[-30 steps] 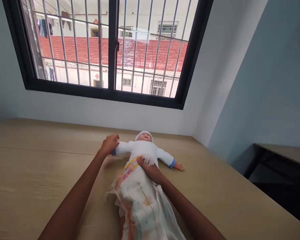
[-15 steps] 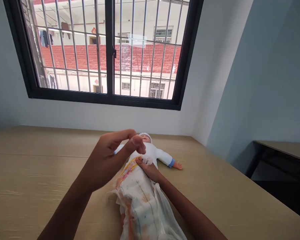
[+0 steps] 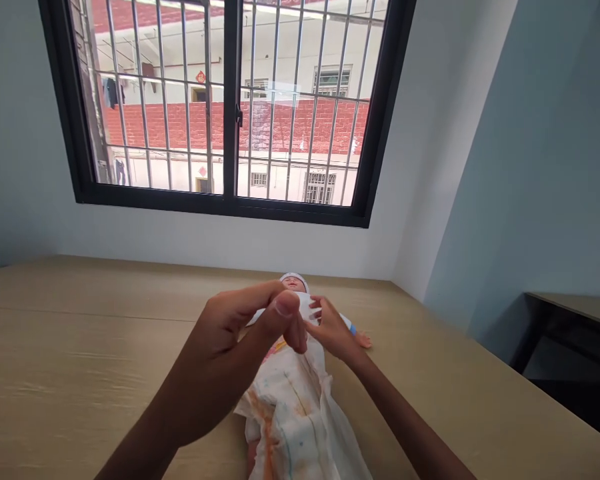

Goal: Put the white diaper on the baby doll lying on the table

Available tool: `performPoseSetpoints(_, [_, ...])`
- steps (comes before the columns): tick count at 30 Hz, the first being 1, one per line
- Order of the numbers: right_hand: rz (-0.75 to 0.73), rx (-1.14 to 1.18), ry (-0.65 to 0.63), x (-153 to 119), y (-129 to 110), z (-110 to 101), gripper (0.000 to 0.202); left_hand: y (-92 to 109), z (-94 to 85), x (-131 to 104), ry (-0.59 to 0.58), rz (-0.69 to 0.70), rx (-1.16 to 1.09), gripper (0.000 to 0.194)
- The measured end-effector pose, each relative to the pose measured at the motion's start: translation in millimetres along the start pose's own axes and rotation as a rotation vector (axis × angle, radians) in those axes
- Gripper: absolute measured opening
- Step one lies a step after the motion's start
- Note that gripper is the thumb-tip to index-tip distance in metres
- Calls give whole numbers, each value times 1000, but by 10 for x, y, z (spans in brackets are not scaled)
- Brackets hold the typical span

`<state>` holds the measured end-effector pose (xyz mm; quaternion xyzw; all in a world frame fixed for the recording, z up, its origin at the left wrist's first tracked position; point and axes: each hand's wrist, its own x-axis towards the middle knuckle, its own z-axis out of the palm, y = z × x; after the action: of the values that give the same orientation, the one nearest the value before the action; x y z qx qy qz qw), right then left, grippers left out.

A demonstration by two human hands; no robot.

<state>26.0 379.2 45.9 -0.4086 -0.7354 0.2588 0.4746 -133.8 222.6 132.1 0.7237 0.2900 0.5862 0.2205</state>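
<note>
A baby doll (image 3: 294, 283) in a white long-sleeved top with blue cuffs lies on its back, its head toward the wall. Over its lower body is a white diaper (image 3: 300, 400) with orange-brown stains and a coloured band at its upper edge. My left hand (image 3: 253, 333) is raised in front of the doll's torso, thumb against curled fingers; whatever the fingertips may hold is hidden. Beside the doll's chest, my right hand (image 3: 333, 328) has its fingers bent and apart, with nothing seen in them. The doll's right arm is mostly hidden behind my left hand.
The doll lies on a broad wood-coloured table (image 3: 105, 373) that reaches the wall. A black-framed window (image 3: 230, 207) with metal bars is above it. At the right stands a dark-framed desk (image 3: 570, 313) beyond the table's slanting edge.
My right hand has let go of the diaper's upper edge and moved up and right to the doll's chest. My left hand, still curled, has shifted slightly right and down. The view has tilted slightly.
</note>
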Motion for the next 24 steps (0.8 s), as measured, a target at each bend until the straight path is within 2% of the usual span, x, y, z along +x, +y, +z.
performPoseSetpoints(3, [-125,69,105,-187,-375,-266,30,-26,45,-7,-4,-30,30,44])
performPoseSetpoints(6, [-288,181,237,-558,-838,-471,14,-43,97,3,-16,-34,99,46])
performPoseSetpoints(8, [-379,250,295,-806,-1072,-529,20,-43,134,5,-12,-7,188,45])
performPoseSetpoints(10, [-458,316,301,-999,-1202,-535,29,-33,173,-5,12,35,289,43])
performPoseSetpoints(14, [-415,277,345,-1171,-1241,-499,34,-4,240,-59,38,105,358,34])
performPoseSetpoints(20, [-349,274,274,-1164,-1243,-530,36,-9,273,-132,67,190,431,24])
performPoseSetpoints(24, [-352,259,289,-1145,-1247,-544,36,-16,286,-157,47,212,456,18])
